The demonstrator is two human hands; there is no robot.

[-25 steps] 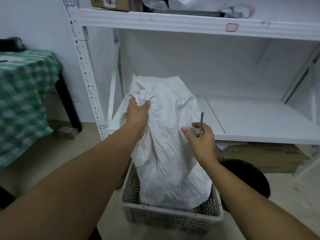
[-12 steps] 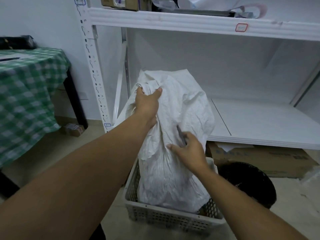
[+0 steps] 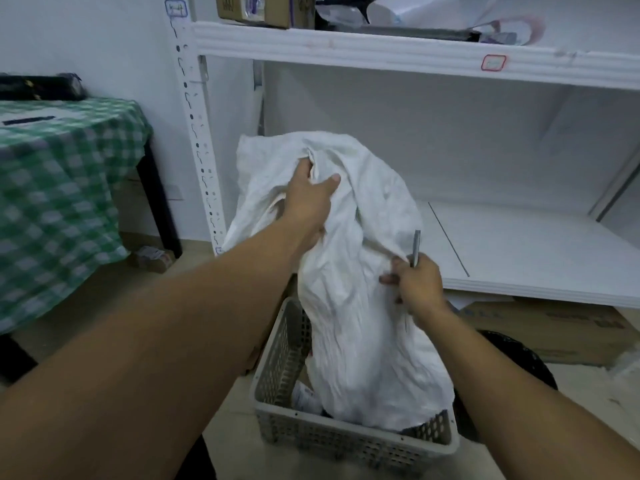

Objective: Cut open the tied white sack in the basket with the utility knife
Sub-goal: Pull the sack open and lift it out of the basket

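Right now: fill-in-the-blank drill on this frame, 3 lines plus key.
1. The left hand grips the top of the white ____.
2. The right hand holds the utility ____, blade up.
3. The sack stands in a grey ____ on the floor.

Missing words: sack; knife; basket

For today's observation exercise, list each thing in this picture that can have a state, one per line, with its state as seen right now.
White sack: upright in the basket, crumpled, no cut visible.
Basket: on the floor, holding the sack.
Utility knife: gripped, tip pointing up, beside the sack.
Left hand: gripping the sack's bunched top.
Right hand: closed on the knife, pinching a sack fold.
Lower shelf: bare.
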